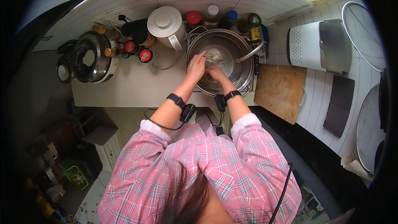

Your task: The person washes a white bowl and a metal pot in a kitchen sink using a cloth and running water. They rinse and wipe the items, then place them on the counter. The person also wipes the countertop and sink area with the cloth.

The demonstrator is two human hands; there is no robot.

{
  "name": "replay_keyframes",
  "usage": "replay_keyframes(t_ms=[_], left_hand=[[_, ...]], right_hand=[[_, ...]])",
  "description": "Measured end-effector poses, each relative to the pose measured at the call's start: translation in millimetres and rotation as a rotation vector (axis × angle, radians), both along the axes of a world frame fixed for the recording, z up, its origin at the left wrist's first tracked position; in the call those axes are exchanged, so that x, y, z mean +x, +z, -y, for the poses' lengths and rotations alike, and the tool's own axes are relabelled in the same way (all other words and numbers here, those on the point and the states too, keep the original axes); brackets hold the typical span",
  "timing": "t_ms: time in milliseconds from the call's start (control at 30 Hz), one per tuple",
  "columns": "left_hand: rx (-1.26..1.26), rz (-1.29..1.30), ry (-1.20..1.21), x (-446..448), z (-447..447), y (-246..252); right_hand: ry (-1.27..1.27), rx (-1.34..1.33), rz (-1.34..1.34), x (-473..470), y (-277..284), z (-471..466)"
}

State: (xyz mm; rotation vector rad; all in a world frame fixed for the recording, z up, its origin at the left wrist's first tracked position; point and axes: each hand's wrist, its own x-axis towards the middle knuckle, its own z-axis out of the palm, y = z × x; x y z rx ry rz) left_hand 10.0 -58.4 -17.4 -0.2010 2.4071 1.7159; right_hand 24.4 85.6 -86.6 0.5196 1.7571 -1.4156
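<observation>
Both of my hands reach into a wide steel pot (pixel 244 77) with loop handles. My left hand (pixel 197 65) is at the pot's left side, its fingers extended beside a pale, whitish mass (pixel 215 56) in the middle; whether the mass is dough or something in water I cannot tell. My right hand (pixel 214 73) is lower and to the right, with curled fingers partly hidden, so what it holds does not show. A metal ladle or spoon handle (pixel 253 52) leans over the pot's right rim.
Behind the pot stand capped jars (pixel 213 14). Left of it are a white lidded jug (pixel 164 21), red-lidded jars (pixel 145 55) and a rice cooker (pixel 90 59) on the pale counter (pixel 130 90). A wooden cutting board (pixel 279 87) leans at the right, below a white container (pixel 306 45).
</observation>
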Motion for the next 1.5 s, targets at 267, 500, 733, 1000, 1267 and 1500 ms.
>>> replay_keyframes(t_ms=[267,500,733,1000,1267,1500], left_hand=[[0.884,0.691,0.205,-10,-51,-22],[1.429,0.69,0.155,1,-71,20],[1.428,0.687,0.138,4,-65,41],[1.417,0.516,0.24,-12,-61,30],[1.271,0.531,0.018,-12,-64,50],[1.003,0.469,-0.069,-40,-55,72]], right_hand=[[-0.525,-0.48,-0.461,32,89,-17],[-0.582,0.171,-0.939,12,108,-3],[-0.19,0.764,-1.215,6,137,-22],[-0.246,0.426,-1.014,31,164,-13],[-0.563,-0.015,-0.954,28,162,-24],[-0.462,0.355,-1.206,46,164,-46]])
